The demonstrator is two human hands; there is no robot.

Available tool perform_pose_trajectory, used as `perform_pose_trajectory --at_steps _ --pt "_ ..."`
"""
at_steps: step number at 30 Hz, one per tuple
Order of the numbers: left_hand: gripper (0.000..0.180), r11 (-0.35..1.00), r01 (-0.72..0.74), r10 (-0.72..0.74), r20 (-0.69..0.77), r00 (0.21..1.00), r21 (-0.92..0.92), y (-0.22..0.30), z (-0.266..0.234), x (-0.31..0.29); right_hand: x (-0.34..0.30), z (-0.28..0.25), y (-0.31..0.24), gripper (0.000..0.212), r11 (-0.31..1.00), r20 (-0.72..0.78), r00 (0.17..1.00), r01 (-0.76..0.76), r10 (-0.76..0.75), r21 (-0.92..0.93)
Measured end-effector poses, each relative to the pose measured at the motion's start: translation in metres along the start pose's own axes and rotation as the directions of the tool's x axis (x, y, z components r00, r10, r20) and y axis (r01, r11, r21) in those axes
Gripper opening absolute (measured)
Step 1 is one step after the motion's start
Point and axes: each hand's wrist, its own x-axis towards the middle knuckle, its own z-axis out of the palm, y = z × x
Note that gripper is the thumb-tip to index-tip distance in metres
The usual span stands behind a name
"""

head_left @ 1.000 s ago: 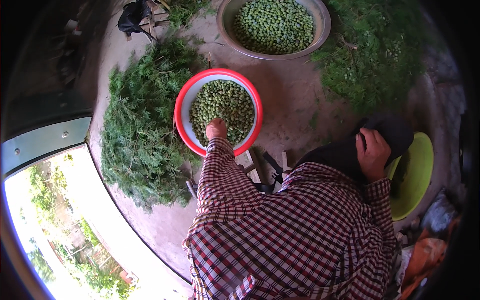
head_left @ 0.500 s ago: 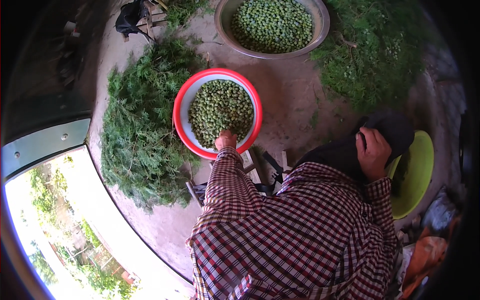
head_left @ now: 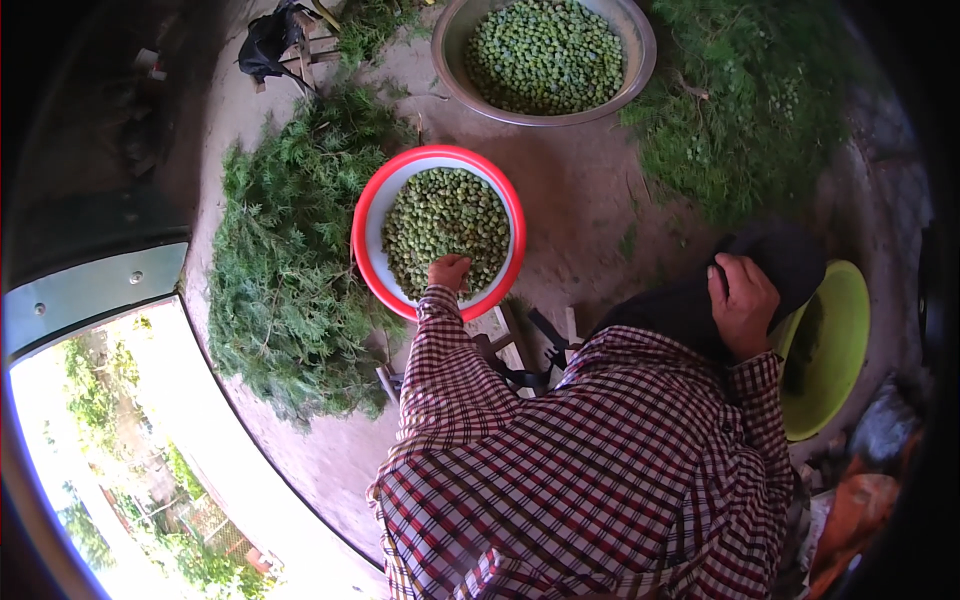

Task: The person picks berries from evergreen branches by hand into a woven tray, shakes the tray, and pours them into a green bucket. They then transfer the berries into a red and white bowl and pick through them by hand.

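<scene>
My left hand point(head_left: 449, 271) is over the near part of a red-rimmed white basin point(head_left: 519, 232). Its fingers are drawn together, and whatever they may hold is too small to make out. Heaped inside this basin are small round green seed cones or fruits point(head_left: 440, 215), some browner than others. My right hand point(head_left: 743, 300) rests on my dark-trousered knee, fingers laid over it and holding nothing.
Farther off stands a wide metal basin point(head_left: 645, 75) of similar green fruits. Cut evergreen branches lie in piles at left point(head_left: 290, 270) and far right point(head_left: 740, 120). A yellow-green basin point(head_left: 845, 340) leans beside my right knee. Wooden stool parts point(head_left: 515, 345) show near my lap.
My left hand has lifted slightly off the fruits, its fingers turning a little to the right. The right hand stays on the knee. The whole view has shifted slightly.
</scene>
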Motion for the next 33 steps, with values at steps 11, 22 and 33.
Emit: perform_pose_trajectory --at_steps 11,22,33 --pt "0.025 0.685 0.092 0.585 0.621 0.521 -0.723 0.179 0.074 -0.098 -0.007 -0.014 0.006 0.017 0.971 -0.019 0.997 -0.069 0.076 0.230" --pt "0.019 0.923 0.207 0.316 0.946 0.073 -0.325 0.250 0.260 -0.212 -0.043 -0.064 0.031 0.059 0.176 0.148 0.945 -0.205 0.292 0.963" --pt "0.019 0.997 0.064 0.041 0.983 -0.181 -0.030 0.230 0.333 -0.256 -0.124 -0.074 0.061 0.020 0.627 -0.253 0.784 -0.211 0.567 0.749"
